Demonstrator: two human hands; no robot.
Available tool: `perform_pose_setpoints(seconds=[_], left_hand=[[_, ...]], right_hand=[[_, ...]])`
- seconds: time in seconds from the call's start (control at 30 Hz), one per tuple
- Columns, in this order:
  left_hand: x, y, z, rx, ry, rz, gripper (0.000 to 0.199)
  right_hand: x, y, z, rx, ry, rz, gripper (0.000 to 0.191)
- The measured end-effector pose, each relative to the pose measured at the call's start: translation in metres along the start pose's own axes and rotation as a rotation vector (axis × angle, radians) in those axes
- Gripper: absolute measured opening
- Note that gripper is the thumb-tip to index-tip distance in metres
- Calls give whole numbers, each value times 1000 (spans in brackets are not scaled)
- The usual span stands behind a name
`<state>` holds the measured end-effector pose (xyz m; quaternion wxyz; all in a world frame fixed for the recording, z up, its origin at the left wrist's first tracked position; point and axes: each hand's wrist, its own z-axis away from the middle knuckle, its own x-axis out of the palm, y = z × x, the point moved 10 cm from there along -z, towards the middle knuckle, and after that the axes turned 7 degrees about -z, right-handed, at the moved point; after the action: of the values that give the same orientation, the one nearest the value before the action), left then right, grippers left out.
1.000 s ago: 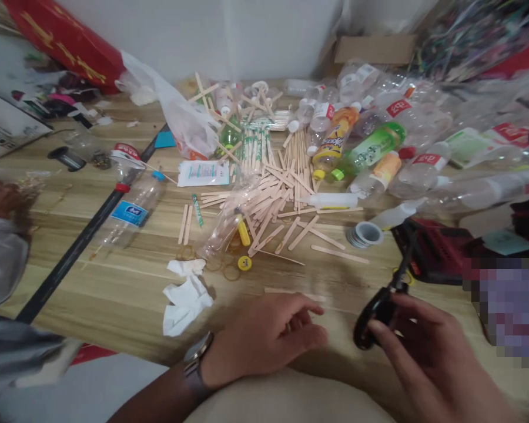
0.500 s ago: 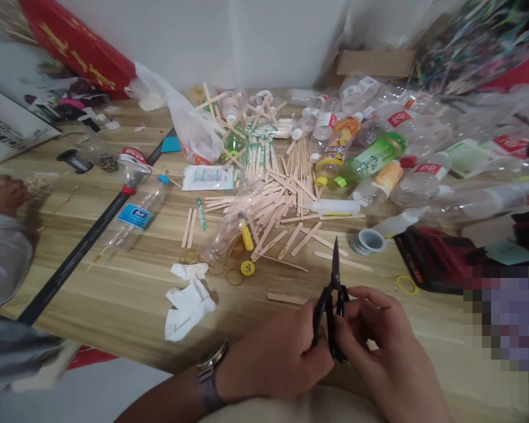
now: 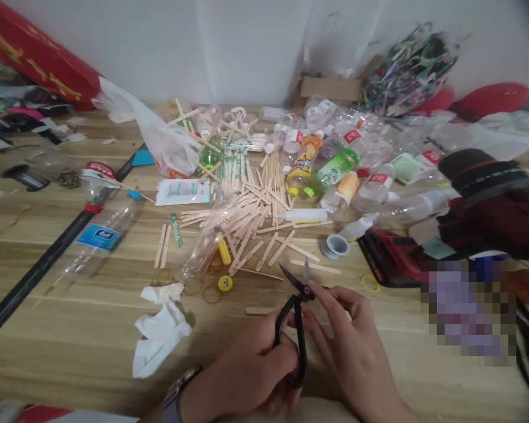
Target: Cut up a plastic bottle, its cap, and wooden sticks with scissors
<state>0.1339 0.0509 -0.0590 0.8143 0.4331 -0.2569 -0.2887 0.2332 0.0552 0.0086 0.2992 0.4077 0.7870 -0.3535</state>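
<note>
A pair of black-handled scissors is between my two hands at the front of the table, its blades spread and pointing away from me. My left hand, a watch at its wrist, is wrapped round the left handle loop. On the other side my right hand grips the scissors close to the pivot, one fingertip beside the blade base; it hides most of the right handle. Just beyond the blades lie loose wooden craft sticks. One more wooden stick lies near my left hand.
Plastic bottles crowd the back right. A clear bottle with a blue label lies left beside a long black bar. Crumpled tissue, a yellow cap, a tape roll and a red-and-black power tool surround the work spot.
The scissors' blades have gone from closed to spread, and the tips tilt further left. My right hand has shifted up toward the pivot. The view has turned right.
</note>
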Motion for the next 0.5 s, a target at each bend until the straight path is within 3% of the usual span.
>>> perform_pose_setpoints(seconds=[0.17, 0.3, 0.37, 0.47, 0.5], left_hand=[[9, -13, -2, -62, -63, 47, 17], [4, 2, 6, 137, -40, -134, 51], [-13, 13, 13, 268, 119, -415, 54], [-37, 22, 27, 430, 456, -950, 38], [-39, 21, 30, 474, 522, -1103, 34]], right_hand=[[13, -19, -7, -192, -77, 55, 35], [20, -7, -12, -160, -167, -27, 42], [16, 12, -15, -49, -196, -104, 39], [2, 40, -21, 92, -219, -162, 28], [4, 48, -21, 127, -290, -114, 30]])
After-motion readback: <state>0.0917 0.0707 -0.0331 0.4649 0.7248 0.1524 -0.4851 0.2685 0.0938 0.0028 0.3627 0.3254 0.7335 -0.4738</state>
